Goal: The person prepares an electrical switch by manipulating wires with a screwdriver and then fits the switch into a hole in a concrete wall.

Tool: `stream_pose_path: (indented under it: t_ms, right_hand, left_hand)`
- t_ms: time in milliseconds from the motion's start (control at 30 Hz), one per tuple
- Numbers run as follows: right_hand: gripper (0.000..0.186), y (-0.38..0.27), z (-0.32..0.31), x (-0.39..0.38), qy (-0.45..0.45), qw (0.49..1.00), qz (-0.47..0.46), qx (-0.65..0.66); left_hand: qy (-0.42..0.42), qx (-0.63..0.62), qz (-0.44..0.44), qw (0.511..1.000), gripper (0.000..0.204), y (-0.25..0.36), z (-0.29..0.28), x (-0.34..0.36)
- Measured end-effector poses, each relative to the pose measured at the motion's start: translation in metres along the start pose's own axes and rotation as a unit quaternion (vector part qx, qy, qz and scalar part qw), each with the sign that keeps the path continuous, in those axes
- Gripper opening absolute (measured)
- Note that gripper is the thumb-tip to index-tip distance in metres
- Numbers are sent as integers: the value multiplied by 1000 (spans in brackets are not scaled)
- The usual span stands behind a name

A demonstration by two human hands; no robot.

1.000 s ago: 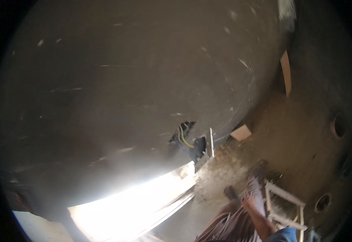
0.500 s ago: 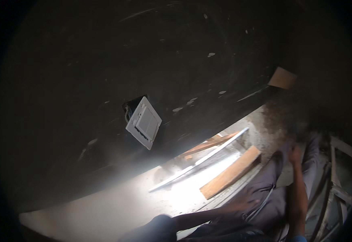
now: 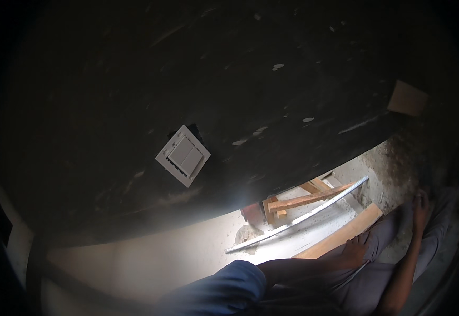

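Head view: left hand on knee

Most of the frame is very dim: the wall filling the upper two thirds sits in deep shadow, its texture barely readable. Light enters from the lower centre, where the floor is washed out to a pale glare. The white switch plate catches enough light to stand out clearly. The metal strip at lower right gleams. The fisheye bends edges into curves, and the corners fall to black. The lower right is murky and soft.
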State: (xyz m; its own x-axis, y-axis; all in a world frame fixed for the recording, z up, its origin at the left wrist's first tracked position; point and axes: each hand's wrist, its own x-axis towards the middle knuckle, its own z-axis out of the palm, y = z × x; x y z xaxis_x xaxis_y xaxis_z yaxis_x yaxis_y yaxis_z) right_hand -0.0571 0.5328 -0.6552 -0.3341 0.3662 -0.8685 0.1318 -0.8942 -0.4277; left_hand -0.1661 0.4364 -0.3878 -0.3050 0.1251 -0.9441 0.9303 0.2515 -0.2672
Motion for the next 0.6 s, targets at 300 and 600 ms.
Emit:
stream_pose_path:
  t_ms: [300, 600]
  right_hand:
    - [52, 47, -4, 11, 92, 876, -198, -431]
    - [34, 75, -28, -60, -1, 949, -137, -284]
  left_hand:
    - [119, -39, 18, 992, 80, -10, 0, -6]
    - [163, -198, 90, 962, 69, -47, 2, -18]
